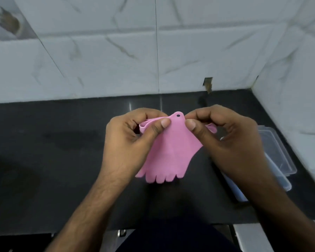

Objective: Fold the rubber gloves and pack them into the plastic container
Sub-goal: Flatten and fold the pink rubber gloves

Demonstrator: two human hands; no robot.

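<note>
A pink rubber glove (168, 151) hangs between both hands above the black countertop (62, 160), cuff up and fingers pointing toward me. A small tab with a hole sits at the top of the cuff. My left hand (133, 139) pinches the cuff's left side between thumb and fingers. My right hand (225, 139) pinches the cuff's right side the same way. A clear plastic container (275, 160) lies on the counter to the right, partly hidden behind my right forearm.
White marble-patterned wall tiles (116, 51) rise behind the counter and along the right side. A small dark notch (207, 84) breaks the tile at the counter's back edge. The counter's front edge runs close to my body.
</note>
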